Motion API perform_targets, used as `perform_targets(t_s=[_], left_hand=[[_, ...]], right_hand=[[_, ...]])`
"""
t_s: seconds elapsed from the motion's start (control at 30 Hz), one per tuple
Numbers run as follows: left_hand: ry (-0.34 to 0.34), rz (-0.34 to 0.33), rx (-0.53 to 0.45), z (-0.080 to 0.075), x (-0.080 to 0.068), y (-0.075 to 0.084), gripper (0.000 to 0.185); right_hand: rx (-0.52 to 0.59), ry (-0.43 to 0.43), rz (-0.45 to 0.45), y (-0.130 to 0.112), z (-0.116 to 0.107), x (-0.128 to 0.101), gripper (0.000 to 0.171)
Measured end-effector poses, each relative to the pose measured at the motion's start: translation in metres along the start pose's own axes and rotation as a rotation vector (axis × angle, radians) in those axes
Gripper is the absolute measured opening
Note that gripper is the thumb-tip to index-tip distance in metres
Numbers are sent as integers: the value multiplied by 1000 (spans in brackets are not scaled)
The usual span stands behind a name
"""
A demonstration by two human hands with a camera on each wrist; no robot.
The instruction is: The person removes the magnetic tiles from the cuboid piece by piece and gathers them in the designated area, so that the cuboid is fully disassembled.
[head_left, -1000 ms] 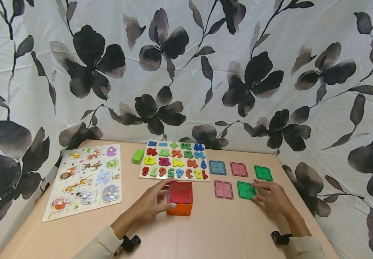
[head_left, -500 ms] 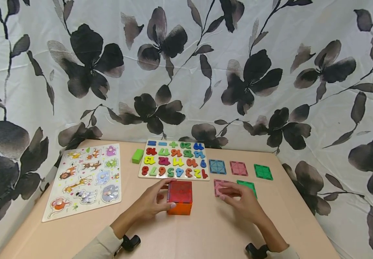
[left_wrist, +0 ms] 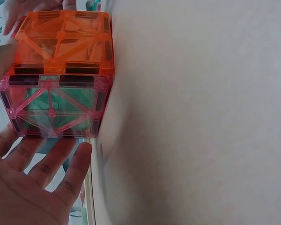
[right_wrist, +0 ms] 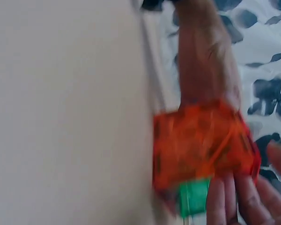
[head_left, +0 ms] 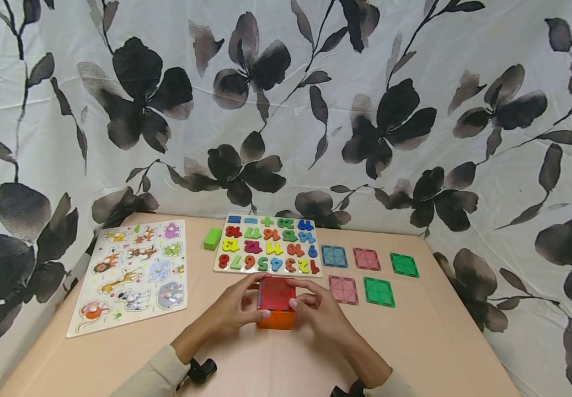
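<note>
A cube of see-through magnetic tiles (head_left: 277, 320) stands on the table, red on top and orange in front. The left wrist view shows a pink side with green visible through it. My left hand (head_left: 233, 309) grips the cube from the left, thumb near the front corner and fingers along the far side. On its right side my right hand (head_left: 322, 317) holds it, with thumb and index finger at the top edge. The right wrist view is blurred, and the cube (right_wrist: 201, 145) partly covers the hands there. Beside it lie a pink tile (head_left: 343, 290) and a green tile (head_left: 379, 292).
Behind these lie a blue tile (head_left: 333, 256), another pink tile (head_left: 367, 259) and another green one (head_left: 404, 265). A number puzzle board (head_left: 268, 243) sits behind the cube, near a green block (head_left: 212, 239). An animal puzzle board (head_left: 132, 275) lies left. A floral cloth (head_left: 315, 110) hangs behind.
My right hand has moved left from the green tile, past the pink tile, to the right side of the cube. The left hand and the tiles stay in place.
</note>
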State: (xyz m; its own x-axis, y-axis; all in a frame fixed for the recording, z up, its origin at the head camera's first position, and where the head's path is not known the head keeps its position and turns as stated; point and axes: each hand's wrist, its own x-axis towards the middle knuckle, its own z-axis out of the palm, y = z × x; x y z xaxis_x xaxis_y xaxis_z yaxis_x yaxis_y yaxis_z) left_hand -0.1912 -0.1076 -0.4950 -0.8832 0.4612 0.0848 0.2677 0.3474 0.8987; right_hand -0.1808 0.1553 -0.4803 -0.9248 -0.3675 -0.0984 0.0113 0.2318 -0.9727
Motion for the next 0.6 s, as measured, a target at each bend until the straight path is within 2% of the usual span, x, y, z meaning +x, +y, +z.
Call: perform_targets(t_s=[0.27,0.6], left_hand=[[-8,6,-9,-1,2,3,79],[15,14,-2,-1,2,0,75]], right_hand=[[95,45,89,-9,9,2,45],[202,28,101,-18,7,4,45]])
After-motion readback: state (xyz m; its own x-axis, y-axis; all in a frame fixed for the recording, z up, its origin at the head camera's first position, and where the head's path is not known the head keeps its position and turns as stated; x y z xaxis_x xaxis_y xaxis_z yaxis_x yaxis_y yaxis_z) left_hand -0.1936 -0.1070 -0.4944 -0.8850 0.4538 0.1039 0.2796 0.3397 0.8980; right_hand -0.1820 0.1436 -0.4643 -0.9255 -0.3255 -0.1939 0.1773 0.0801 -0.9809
